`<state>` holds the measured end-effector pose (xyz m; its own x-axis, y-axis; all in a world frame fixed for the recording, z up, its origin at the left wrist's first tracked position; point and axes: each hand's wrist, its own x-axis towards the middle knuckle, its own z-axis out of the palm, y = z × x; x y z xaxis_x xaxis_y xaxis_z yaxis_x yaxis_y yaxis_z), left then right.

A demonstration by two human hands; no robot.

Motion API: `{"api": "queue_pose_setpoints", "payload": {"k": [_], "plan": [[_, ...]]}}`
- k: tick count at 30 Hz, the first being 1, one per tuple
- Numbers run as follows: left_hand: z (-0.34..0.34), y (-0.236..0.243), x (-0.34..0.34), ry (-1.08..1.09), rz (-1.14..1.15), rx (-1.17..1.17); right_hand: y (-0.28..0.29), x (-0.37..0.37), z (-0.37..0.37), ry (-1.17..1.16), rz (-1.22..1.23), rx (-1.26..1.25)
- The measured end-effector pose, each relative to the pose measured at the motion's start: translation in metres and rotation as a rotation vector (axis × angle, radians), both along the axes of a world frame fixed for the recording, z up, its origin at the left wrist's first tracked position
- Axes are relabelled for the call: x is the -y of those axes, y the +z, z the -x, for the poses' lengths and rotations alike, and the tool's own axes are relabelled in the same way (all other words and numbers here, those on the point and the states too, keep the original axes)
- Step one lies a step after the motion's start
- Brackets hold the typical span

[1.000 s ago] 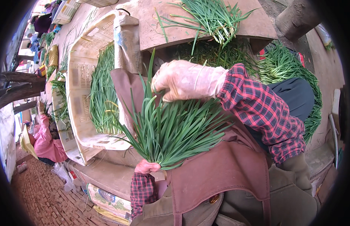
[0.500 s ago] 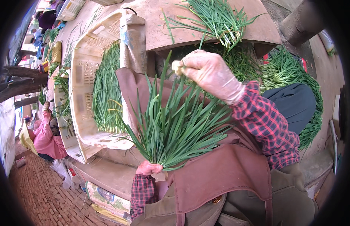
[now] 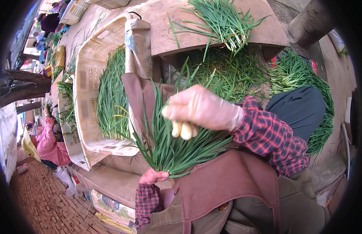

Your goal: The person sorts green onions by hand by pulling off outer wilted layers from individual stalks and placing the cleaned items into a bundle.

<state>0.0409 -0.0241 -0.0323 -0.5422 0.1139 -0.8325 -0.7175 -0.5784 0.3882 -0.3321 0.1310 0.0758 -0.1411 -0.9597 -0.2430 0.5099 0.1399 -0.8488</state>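
Note:
My left hand is closed round the gathered end of a bunch of garlic chives, whose long flat green leaves fan upward and right over my brown apron. Over the upper part of that bunch is my right hand, in a thin pale glove with off-white coverings on the fingertips. Its fingers are curled in and pressed together among the leaves. Whatever they pinch, if anything, is hidden behind them.
A cream plastic crate on the left holds more chives. Ahead, a loose pile lies on a low board, with scattered leaves beneath. More chives lie at right, near a tree trunk. Another person sits far left.
My right hand has come down from above the leaf tips to the middle of the bunch, slightly left. My left hand keeps its grip in nearly the same place.

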Motion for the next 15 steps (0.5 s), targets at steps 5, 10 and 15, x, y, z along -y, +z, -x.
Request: {"api": "queue_pose_setpoints", "payload": {"k": [5,10,15], "plan": [[0.004,0.002,-0.002,-0.015,0.038,-0.007,0.005,-0.034,0.025,-0.422,-0.062,-0.198],[0.004,0.008,-0.002,-0.019,0.043,0.019,0.006,-0.035,0.025,-0.288,0.006,-0.888],[0.010,0.012,-0.004,-0.013,0.053,0.025,-0.021,-0.011,-0.009,-0.171,0.144,-1.361]]}}
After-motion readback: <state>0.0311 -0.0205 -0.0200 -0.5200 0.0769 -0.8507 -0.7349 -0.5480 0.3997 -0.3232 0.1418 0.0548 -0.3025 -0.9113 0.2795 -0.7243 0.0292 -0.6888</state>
